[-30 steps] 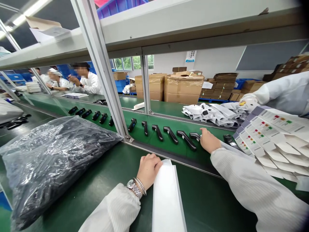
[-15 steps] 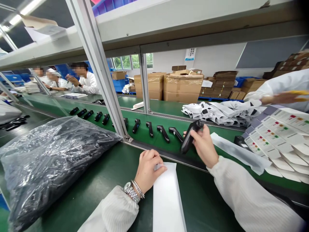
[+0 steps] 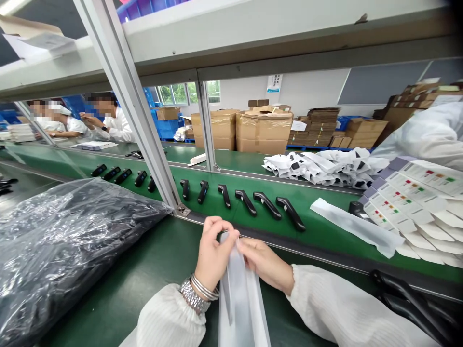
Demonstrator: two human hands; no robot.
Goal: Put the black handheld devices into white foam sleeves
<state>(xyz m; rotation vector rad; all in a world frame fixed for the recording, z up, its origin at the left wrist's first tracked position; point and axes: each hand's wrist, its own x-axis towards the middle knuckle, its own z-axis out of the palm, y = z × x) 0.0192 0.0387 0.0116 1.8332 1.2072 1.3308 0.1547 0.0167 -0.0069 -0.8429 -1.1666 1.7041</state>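
A long, frosted white plastic bag [image 3: 240, 308] stands in front of me with its upper end between my hands. My left hand [image 3: 214, 248] pinches the bag's top edge between thumb and forefinger. Opposite it, my right hand [image 3: 265, 262] has its fingers closed on the right side of the same edge. Beyond my hands, several black angled handheld devices lie in a row on the green belt. The rightmost black handheld device [image 3: 290, 213] is nearest to my right hand and apart from it. Another flat frosted bag [image 3: 356, 225] lies farther right.
A large clear bag of dark items [image 3: 83, 246] covers the left. White printed boxes [image 3: 415, 202] are stacked at right, near a pile of white pouches [image 3: 318, 166]. More black devices [image 3: 412, 301] lie beside my right sleeve. A metal post [image 3: 133, 106] rises ahead; co-workers sit far left.
My right hand has let go of the black handheld device, which now lies at the row's right end. That hand has moved left onto the bag's top edge, and the bag is raised.
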